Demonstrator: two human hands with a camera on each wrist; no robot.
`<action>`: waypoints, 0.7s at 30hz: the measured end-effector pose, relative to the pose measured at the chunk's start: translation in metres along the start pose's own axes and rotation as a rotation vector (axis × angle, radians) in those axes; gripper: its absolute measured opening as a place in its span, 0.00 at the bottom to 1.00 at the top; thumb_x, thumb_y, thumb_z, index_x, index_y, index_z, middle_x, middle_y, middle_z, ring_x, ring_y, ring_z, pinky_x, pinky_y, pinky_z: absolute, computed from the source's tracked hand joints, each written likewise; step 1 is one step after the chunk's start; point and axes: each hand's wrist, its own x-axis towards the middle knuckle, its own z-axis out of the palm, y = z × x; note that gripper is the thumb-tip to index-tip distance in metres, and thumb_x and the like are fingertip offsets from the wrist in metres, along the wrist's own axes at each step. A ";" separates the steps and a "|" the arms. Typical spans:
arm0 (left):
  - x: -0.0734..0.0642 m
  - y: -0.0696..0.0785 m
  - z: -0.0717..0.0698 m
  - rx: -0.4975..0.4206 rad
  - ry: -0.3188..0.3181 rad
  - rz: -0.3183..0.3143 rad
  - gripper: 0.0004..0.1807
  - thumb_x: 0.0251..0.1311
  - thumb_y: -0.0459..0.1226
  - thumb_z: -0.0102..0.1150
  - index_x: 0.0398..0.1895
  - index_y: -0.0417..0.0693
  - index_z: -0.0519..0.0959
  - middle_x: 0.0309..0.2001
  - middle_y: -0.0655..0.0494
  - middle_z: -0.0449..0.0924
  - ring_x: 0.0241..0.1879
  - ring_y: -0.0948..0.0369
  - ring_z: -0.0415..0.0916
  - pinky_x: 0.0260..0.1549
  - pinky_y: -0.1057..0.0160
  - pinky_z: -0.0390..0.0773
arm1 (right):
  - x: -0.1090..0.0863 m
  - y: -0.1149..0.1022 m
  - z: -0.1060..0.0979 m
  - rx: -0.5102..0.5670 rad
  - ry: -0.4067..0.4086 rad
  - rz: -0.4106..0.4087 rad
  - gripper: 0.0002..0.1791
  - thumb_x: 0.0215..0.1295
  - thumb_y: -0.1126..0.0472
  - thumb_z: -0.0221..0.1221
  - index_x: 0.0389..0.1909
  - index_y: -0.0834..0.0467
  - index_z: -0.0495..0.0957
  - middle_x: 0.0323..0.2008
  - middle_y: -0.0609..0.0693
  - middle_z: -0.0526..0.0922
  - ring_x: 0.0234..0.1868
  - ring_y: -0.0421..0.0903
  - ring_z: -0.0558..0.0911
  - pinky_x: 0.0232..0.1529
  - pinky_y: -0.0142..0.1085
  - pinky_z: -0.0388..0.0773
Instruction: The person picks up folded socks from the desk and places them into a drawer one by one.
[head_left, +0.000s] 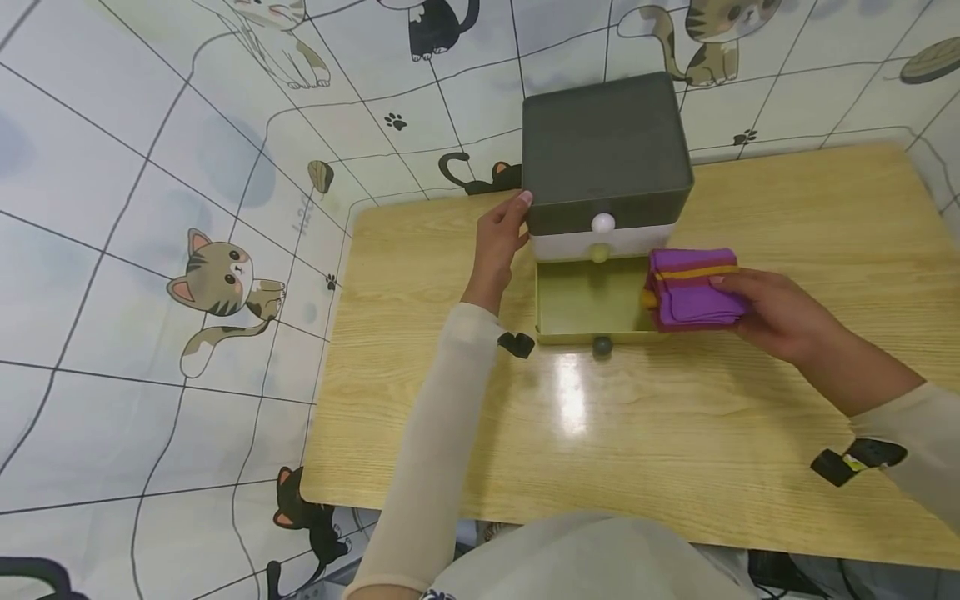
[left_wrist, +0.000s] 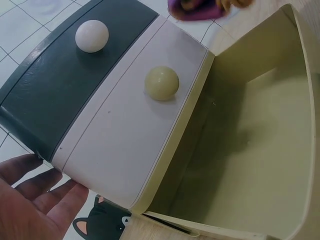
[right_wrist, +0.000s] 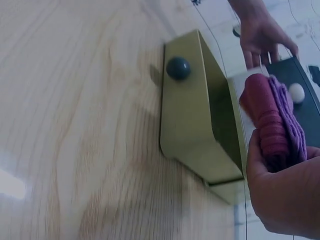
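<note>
My right hand [head_left: 780, 317] grips a folded purple and maroon cloth [head_left: 693, 292] with a yellow-orange stripe, thumb on top. The cloth is over the right end of the pulled-out green bottom drawer [head_left: 570, 304], overlapping its rim in the head view. In the right wrist view the cloth [right_wrist: 272, 120] shows a ribbed maroon side. My left hand [head_left: 498, 242] rests its fingers, fairly straight, against the left side of the small drawer cabinet [head_left: 607, 150]. The left wrist view shows those fingertips [left_wrist: 70, 195] at the cabinet's edge and the drawer's bare inner floor [left_wrist: 250, 150].
Above the open drawer are a white drawer with a green knob [head_left: 598, 252] and a dark drawer with a white knob [head_left: 603, 222]. The cabinet stands on a wooden table [head_left: 420, 333], near the wall [head_left: 465, 117] printed with cats. A dark knob [head_left: 602, 347] sticks out from the open drawer.
</note>
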 end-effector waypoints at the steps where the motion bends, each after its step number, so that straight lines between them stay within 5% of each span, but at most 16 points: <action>1: 0.000 0.000 0.000 -0.001 -0.001 0.001 0.26 0.73 0.50 0.63 0.65 0.44 0.82 0.62 0.55 0.83 0.63 0.59 0.80 0.62 0.52 0.80 | 0.003 0.003 0.005 -0.016 -0.004 0.006 0.11 0.83 0.67 0.47 0.54 0.62 0.77 0.49 0.51 0.84 0.49 0.45 0.87 0.48 0.40 0.87; 9: 0.000 -0.001 -0.003 -0.004 0.006 0.000 0.26 0.72 0.51 0.64 0.65 0.44 0.82 0.64 0.56 0.81 0.64 0.59 0.79 0.62 0.51 0.80 | 0.024 0.020 0.039 -0.219 -0.015 0.032 0.35 0.84 0.63 0.48 0.77 0.74 0.40 0.49 0.48 0.83 0.50 0.41 0.85 0.50 0.36 0.86; 21: 0.001 -0.002 -0.005 0.003 -0.026 0.023 0.26 0.73 0.51 0.63 0.66 0.45 0.82 0.64 0.56 0.81 0.63 0.61 0.79 0.61 0.53 0.81 | 0.054 0.041 0.074 -0.321 -0.022 0.002 0.36 0.83 0.67 0.46 0.79 0.75 0.37 0.54 0.49 0.75 0.50 0.38 0.82 0.51 0.33 0.83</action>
